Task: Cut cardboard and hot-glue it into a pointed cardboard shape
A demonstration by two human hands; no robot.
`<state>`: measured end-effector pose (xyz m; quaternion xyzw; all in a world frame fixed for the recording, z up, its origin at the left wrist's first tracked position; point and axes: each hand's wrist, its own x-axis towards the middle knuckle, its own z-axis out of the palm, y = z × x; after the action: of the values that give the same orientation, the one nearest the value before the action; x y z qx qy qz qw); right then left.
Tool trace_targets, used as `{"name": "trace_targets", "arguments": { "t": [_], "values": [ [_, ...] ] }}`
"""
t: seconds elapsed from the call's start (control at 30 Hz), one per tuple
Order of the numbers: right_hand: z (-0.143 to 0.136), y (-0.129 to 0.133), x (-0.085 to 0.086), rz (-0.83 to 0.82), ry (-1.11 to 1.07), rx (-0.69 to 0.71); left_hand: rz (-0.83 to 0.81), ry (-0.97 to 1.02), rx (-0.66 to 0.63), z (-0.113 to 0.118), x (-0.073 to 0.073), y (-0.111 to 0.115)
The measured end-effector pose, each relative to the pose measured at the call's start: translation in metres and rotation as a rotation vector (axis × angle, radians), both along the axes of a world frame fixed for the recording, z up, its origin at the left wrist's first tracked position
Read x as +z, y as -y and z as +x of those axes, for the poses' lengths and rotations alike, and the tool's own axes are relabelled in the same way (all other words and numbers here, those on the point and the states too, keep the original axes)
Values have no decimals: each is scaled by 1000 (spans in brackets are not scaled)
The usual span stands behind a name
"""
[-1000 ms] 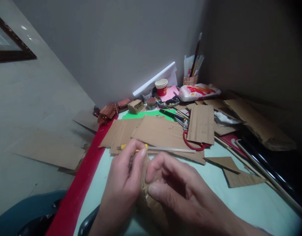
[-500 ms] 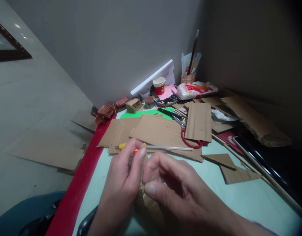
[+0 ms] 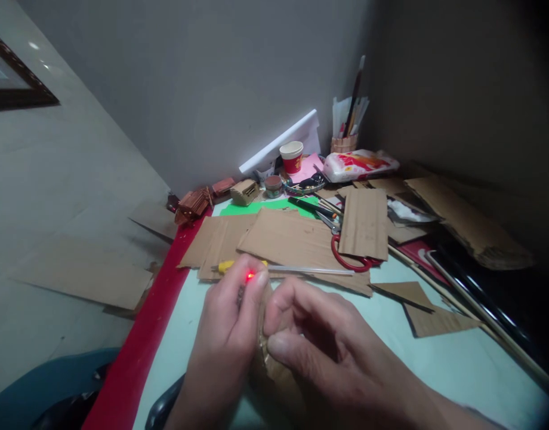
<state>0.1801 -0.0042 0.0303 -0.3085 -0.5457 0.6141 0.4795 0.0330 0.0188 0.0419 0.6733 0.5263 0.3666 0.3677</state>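
Note:
My left hand (image 3: 230, 322) is closed on a brown cardboard piece (image 3: 281, 382), its thumb and forefinger pressed together near the top. On the right side, my right hand (image 3: 328, 340) pinches the same piece's edge between thumb and curled forefinger. Shiny spots show along that edge by the right thumb; most of the piece is hidden under the hands. Just beyond the fingers lies a yellow tool (image 3: 225, 266), apparently a glue gun, with a clear stick (image 3: 310, 270) extending right. A small red light glows at the left fingertips, and its source is partly covered.
Flat cardboard sheets (image 3: 292, 236) lie ahead, with red-handled scissors (image 3: 346, 260) partly under a cardboard rectangle (image 3: 364, 224). Cut triangles (image 3: 438, 316) sit to the right. A paper cup (image 3: 292, 158), tissue pack (image 3: 359, 165) and brush holder (image 3: 345, 144) stand at the back.
The view has shifted very slightly, and the red light at the left fingertips appears brighter. Both hands keep nearly the same hold on the cardboard.

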Motion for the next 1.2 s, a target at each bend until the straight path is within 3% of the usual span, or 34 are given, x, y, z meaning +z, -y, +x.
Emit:
{"name": "trace_targets", "arguments": {
  "t": [0.53,0.83,1.07,1.2],
  "values": [
    [-2,1,-2,-3,-10,-7,-12,19,-19,-4,-3,-2],
    [-2,-2,-1,1,9,-8,-52,55,47,2,0,2],
    [-2,0,-1,-17,18,-5,-41,44,-23,-3,-3,0],
    [-2,2,-1,-28,41,-12,-44,54,10,-1,-2,1]
  ]
}}
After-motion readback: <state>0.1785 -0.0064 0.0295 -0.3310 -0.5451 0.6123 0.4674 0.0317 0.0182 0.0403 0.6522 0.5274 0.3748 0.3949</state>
